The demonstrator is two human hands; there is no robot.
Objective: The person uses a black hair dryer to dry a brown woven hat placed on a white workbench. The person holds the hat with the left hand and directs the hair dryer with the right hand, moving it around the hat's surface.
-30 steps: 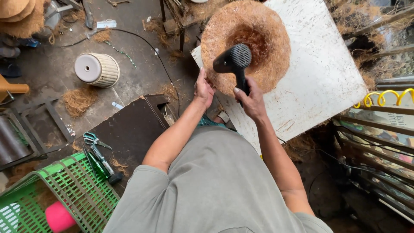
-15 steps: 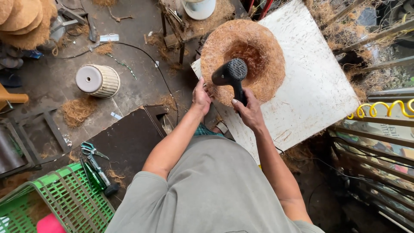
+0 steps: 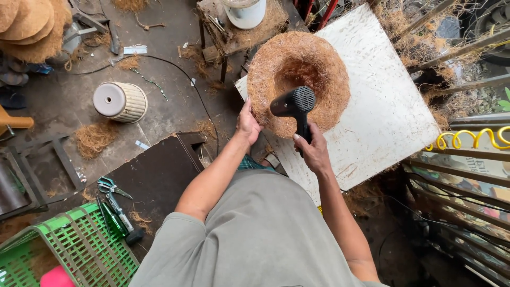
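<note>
Both hands were busy: the right hand (image 3: 314, 151) gripped the black hair dryer (image 3: 295, 106), the left hand (image 3: 247, 121) pinched the coconut-fibre bowl (image 3: 297, 74) by its rim. So close, the hot air might scorch the dry fibre, I thought.

Coir basket (image 3: 324, 69) on white board (image 3: 388, 111); overturned pot (image 3: 121, 102) on floor (image 3: 164, 114).
</note>
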